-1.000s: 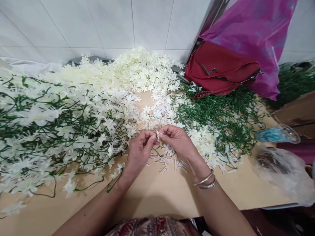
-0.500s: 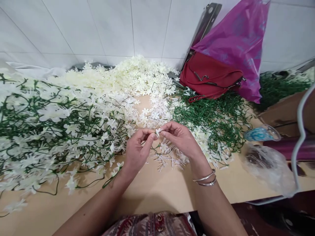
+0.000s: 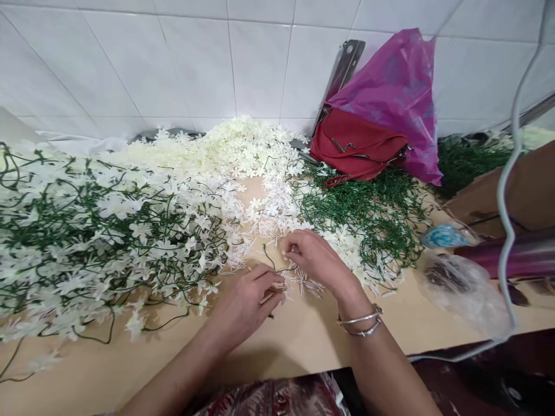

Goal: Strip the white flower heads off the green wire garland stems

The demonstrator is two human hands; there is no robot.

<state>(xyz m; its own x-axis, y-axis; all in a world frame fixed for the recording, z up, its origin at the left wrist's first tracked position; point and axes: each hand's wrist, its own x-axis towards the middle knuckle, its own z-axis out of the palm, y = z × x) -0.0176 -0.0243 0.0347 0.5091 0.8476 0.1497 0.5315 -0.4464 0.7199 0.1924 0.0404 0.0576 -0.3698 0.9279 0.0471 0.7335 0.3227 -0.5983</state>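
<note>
My left hand (image 3: 254, 296) is low over the table, its thumb and fingers pinched around something I cannot make out, with a green stem (image 3: 269, 258) beside its fingertips. My right hand (image 3: 309, 254) is just right of and above it, fingers curled and closed near the same stem; what they hold, if anything, is hidden. White stamen strands (image 3: 307, 283) lie under and beside the hands. On the left is a large heap of white flowers on green stems (image 3: 108, 237). Behind the hands spread loose cream blossoms (image 3: 247, 144); bare green stems (image 3: 368, 214) are piled to the right.
A red bag (image 3: 358, 144) and a purple plastic bag (image 3: 399, 98) lean by the tiled wall. At the right are a blue-patterned item (image 3: 444, 236), a clear plastic bag (image 3: 470, 294), a cardboard box (image 3: 520, 188) and a hanging pale cable (image 3: 503, 214).
Both hands have moved apart; the left has lowered toward the table and the right has curled its fingers. The small white flower between the fingertips no longer shows. The view has shifted slightly.
</note>
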